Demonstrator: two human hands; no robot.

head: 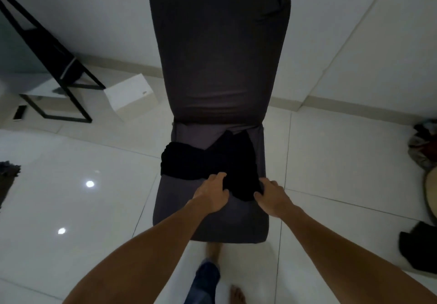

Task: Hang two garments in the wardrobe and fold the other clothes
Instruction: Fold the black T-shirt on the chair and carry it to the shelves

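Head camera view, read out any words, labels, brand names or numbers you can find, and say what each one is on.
No text here can be read.
White box on the floor left of the dark grey chair: a small dark mark on its side, too small and blurred to read.
Black garment on the chair seat, held by the left hand and right hand: no print or tag shows.

A room in a home: a grey fabric-covered chair [217, 71] stands on glossy white floor tiles [78, 185] before a plain white wall [94, 8], with heaps of clothes [423, 147] on the floor right of the chair.
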